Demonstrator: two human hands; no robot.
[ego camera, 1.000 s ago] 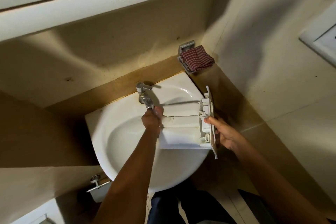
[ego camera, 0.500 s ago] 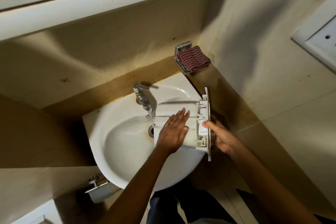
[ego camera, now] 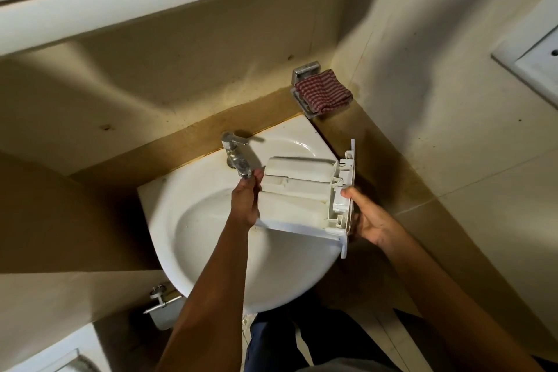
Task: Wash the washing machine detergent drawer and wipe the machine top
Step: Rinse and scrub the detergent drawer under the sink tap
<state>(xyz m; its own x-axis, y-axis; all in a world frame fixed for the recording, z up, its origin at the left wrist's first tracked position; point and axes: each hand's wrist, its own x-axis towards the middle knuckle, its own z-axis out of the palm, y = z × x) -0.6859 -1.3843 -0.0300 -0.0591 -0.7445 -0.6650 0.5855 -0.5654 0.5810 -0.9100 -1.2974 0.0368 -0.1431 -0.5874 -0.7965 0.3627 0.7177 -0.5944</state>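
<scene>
Detergent drawer (ego camera: pixel 302 190): held in the air above the sink (ego camera: pixel 193 220), right of centre. Its long axis runs left to right, tilted a little down toward the near edge. The front panel (ego camera: pixel 350 166) points right and the open end points left, just beside the tap (ego camera: pixel 235 154) spout. The rounded white compartment shells face up, so their contents cannot be seen.

Right hand (ego camera: pixel 371 220): fingers clamped on the front panel, with the thumb on its inner face and the rest behind it.

Left hand (ego camera: pixel 244 202): at the drawer's left end. Its fingers are hidden under the drawer, so I cannot tell whether they are together or apart.

Far right: a metal wall dish (ego camera: pixel 303 72) holds a folded red checked cloth (ego camera: pixel 323 93).
</scene>
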